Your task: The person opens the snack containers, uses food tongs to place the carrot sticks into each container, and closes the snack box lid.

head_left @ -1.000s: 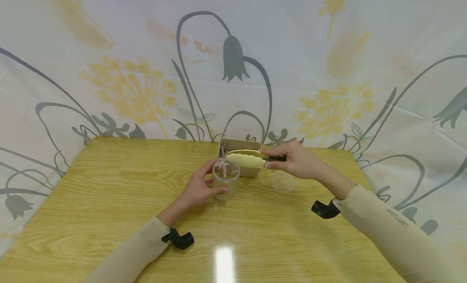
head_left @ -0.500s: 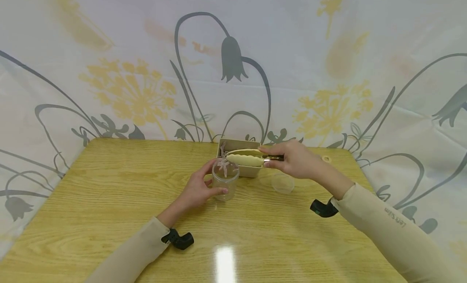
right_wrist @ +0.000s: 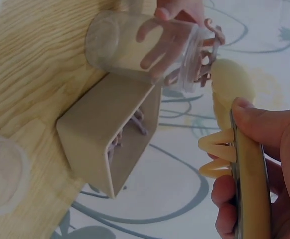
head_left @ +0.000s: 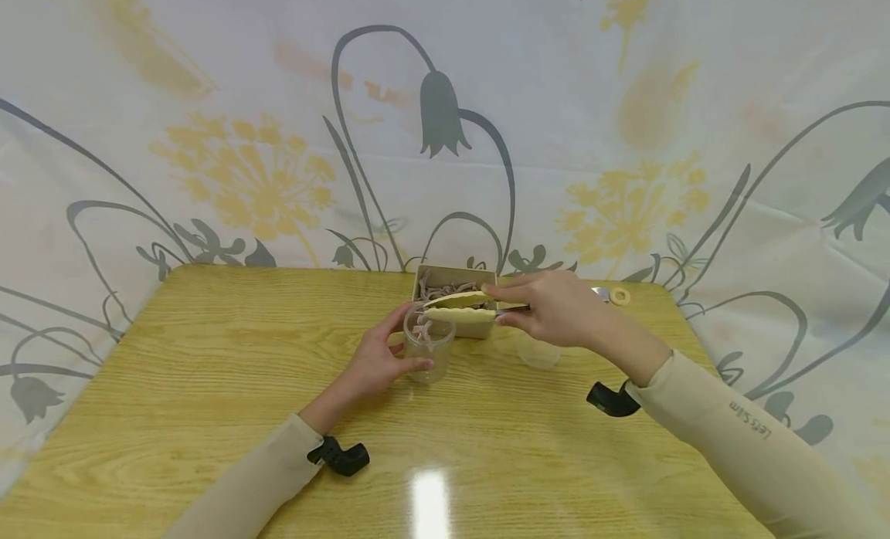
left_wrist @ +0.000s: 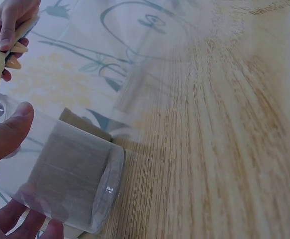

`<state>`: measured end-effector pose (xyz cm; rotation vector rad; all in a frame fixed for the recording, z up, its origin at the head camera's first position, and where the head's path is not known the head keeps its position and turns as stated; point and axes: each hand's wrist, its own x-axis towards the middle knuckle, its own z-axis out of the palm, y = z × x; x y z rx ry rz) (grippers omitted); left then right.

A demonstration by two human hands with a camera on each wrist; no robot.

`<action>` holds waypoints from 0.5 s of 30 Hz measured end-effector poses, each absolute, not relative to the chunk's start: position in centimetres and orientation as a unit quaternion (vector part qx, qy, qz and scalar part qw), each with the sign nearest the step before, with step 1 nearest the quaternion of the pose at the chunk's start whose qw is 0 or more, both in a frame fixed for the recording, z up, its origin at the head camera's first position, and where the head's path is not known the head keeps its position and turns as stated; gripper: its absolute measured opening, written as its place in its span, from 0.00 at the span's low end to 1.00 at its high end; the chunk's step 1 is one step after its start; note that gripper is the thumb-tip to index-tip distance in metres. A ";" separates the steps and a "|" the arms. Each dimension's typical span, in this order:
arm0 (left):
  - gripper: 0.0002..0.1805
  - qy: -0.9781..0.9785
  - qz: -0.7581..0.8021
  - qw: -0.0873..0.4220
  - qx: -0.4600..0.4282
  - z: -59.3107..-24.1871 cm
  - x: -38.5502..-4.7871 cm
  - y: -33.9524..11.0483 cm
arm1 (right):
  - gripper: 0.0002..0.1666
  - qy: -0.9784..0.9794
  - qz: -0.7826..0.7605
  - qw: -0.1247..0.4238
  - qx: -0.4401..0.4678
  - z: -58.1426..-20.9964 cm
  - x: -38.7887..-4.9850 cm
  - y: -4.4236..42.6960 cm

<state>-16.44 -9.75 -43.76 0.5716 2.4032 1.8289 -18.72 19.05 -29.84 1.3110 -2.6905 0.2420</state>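
Observation:
In the head view my left hand grips a clear plastic jar, fingers and thumb round its sides. Pinkish-grey, squid-like strands hang over and into its open mouth. My right hand holds tongs with pale yellow, scalloped heads; their tips are at the jar's rim by the strands. In the right wrist view, thumb and fingers wrap the tongs' handle. Just behind the jar stands a beige rectangular box, with more such strands inside, partly hidden by the tongs.
A clear round lid lies on the wood-grain table right of the jar, partly under the right hand. Behind the box, a flower-printed cloth rises along the table's back edge.
My right hand has shifted slightly left with the tongs, and their heads look further apart. The strands sit lower in the jar. My left hand and the jar have stayed in place.

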 end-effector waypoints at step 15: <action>0.51 0.789 0.587 0.036 0.176 -43.5 -16.4 -9.7 | 0.26 -0.890 0.039 0.103 0.442 -29.8 -18.3 18.7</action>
